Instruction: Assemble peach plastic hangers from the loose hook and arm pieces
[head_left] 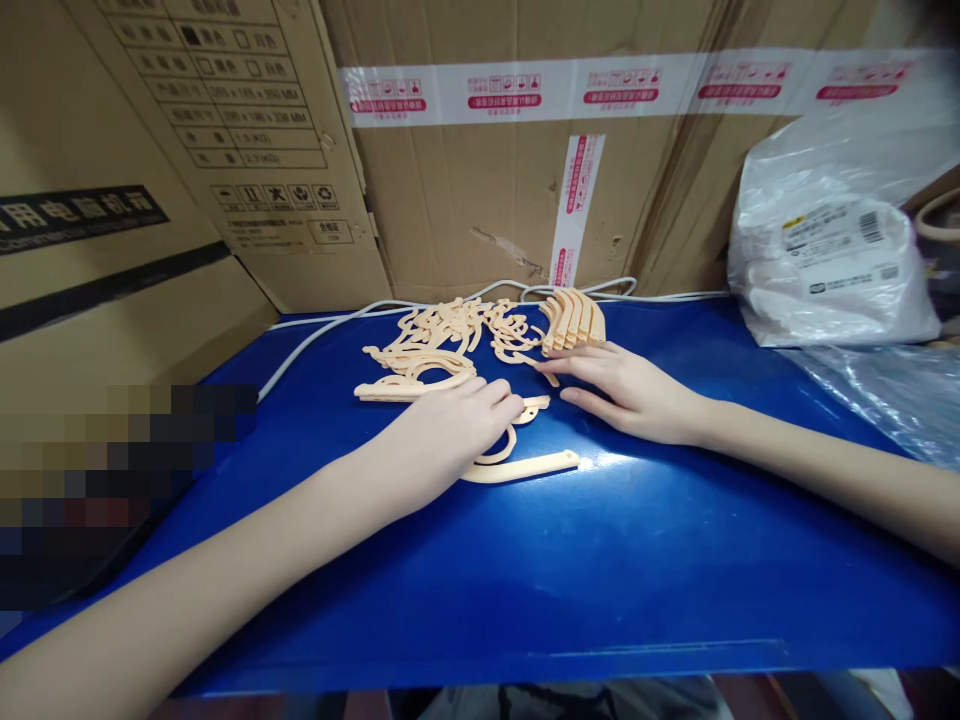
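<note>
My left hand [461, 430] is closed over a cream plastic piece [536, 405], its fingers curled down and partly hiding it. Below it lies a long curved plastic arm [525, 467], with a round hook-like part [501, 447] beside the fingers. My right hand [634, 395] is open, thumb apart from the fingers. Its fingertips rest at a small curved piece [550, 374], in front of a neat stack of curved arms [574, 318]. Behind my left hand lie long pieces [390, 392] and a loose heap of hook-shaped parts [450, 325].
Everything lies on a blue tabletop [600, 580]. Large cardboard boxes [465, 200] stand along the back and left. A white cable [300, 340] runs along the rear edge. At the right sits a white plastic bag [832, 240], with clear film [885, 390] in front of it.
</note>
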